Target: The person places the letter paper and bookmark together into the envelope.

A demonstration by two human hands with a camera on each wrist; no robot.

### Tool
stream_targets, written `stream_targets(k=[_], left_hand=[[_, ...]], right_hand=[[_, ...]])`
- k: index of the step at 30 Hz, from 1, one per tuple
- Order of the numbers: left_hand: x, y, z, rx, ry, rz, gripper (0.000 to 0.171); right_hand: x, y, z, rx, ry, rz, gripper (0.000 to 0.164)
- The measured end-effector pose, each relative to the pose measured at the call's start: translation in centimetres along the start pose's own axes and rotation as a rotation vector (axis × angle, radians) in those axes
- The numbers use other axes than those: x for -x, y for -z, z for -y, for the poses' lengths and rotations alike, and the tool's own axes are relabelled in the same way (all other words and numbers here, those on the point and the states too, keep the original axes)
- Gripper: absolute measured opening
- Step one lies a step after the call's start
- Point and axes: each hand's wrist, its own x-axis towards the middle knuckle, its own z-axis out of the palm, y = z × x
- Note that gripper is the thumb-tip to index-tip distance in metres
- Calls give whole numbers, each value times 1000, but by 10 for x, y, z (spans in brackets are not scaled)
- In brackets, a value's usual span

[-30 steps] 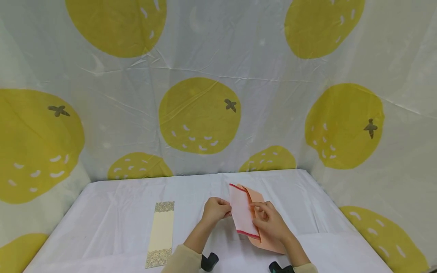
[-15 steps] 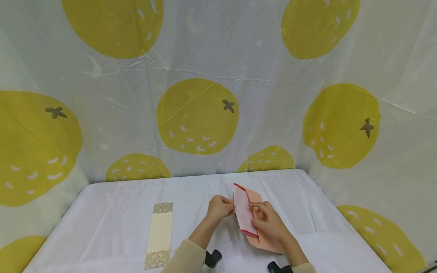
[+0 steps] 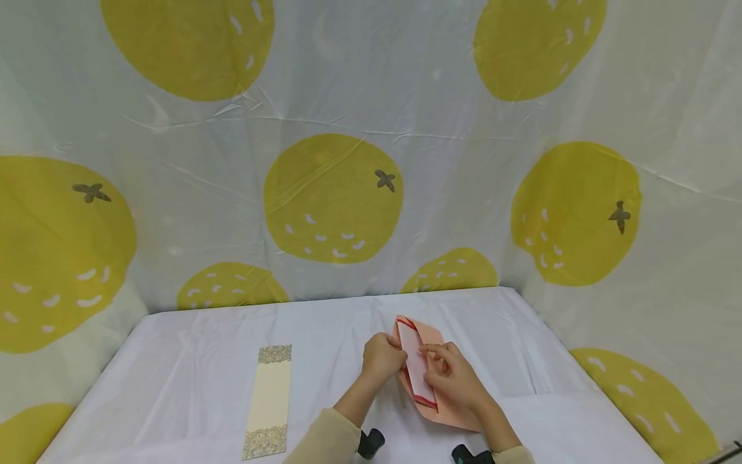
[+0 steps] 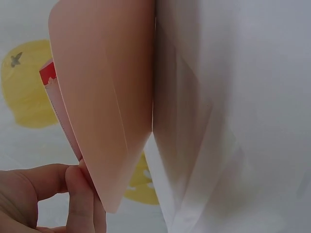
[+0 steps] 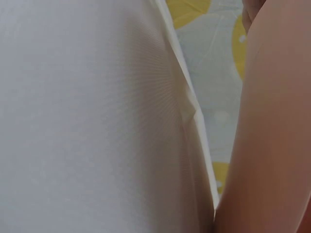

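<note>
Pink card point(image 3: 416, 364), red band at each end, lies slantwise in the mouth of a peach envelope point(image 3: 451, 415), both raised in the hands towards the right of the bench. Change over the last second: the card's face shows as a narrower strip, and peach now shows along its left side as well as its right. My reading: the card is going deeper between the panels, and the tucking-in looks well along but not finished. Left-wrist view agrees: one red corner and an edge of the card still stick out past the peach panel.

Left hand point(image 3: 381, 356) has moved in to the right, close against the envelope. Its grip pinches the card's edge between thumb and fingers; whether a peach edge is caught too, cannot tell. Right hand point(image 3: 455, 377) keeps its place, fingers bent, grip holding the envelope by its right panel. Right-wrist view is mostly cloth and peach surface, so no help on that hold. Whether the envelope's low corner touches the bench, unclear.

Farther out: cream strip point(image 3: 268, 393) with patterned ends, flat on the white-covered bench point(image 3: 324, 361), well left of the work, unmoved. Behind, backdrop cloth point(image 3: 464, 161) with yellow fruit.
</note>
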Motion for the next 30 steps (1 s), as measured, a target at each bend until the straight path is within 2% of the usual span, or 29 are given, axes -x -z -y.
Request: stream_targets(k=[4,9,16,20,25,30], left_hand=[[1,-3,2,-9,2,-2,7],[1,-9,5,-12,4,11,14],[3,-18,4,-95,-42,7,14],[4,-21,3,-87,-48,10,12],[3,-25,5,-69,-20,25,20],[1,-29,10,-43,-16,29,21]], right_hand=[[0,0,-1,2,19,3,43],[-1,0,-2,19,-13,18,43],[-1,0,-3,31,-15,23,45],[-1,0,-2,21,-13,23,45],[0,-1,-1,27,-18,19,45],[0,-2,-1,30,-21,16,44]])
